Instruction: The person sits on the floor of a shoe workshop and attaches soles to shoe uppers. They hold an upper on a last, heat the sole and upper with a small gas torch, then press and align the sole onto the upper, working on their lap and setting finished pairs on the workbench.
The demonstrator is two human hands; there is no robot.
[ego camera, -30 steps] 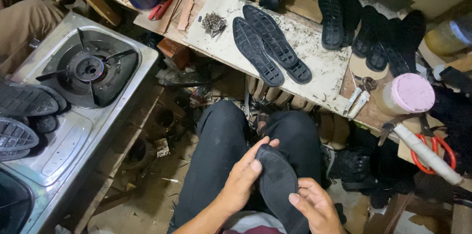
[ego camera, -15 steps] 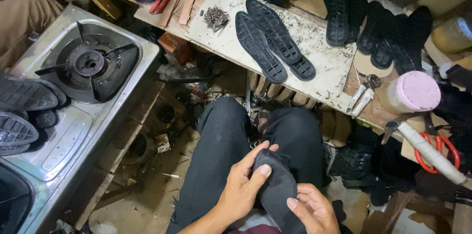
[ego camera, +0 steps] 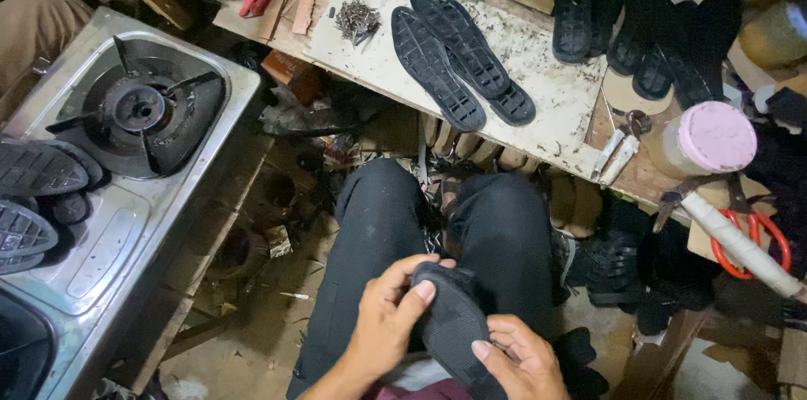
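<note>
A black shoe sole (ego camera: 454, 324) lies over the person's lap, just above the knees in dark trousers (ego camera: 378, 223), tread side up and tilted so its toe end points away from the body. The left hand (ego camera: 387, 320) grasps it from the left, thumb pressed flat on the upper end and fingers curled round the edge beneath. The right hand (ego camera: 523, 360) clasps the lower right edge, thumb on the tread and fingers wrapped under; both hands are closed on the sole, touching it on opposite sides. Beyond the knees runs a stained pale workboard (ego camera: 546, 89), where two long black soles (ego camera: 458, 60) lie side by side, tread up and partly overlapping, with a small heap of nails (ego camera: 357, 20) just beside their far ends. Farther right on the bench stands a row of dark shoe pieces (ego camera: 639, 26), and near the bench edge a jar with a pink lid (ego camera: 714, 138), with red-handled scissors (ego camera: 748, 240) close by. On the person's left sits a steel gas stove (ego camera: 126, 190), its black burner (ego camera: 139, 110) bare, and more treaded soles (ego camera: 34, 190) resting on its near left part.
</note>
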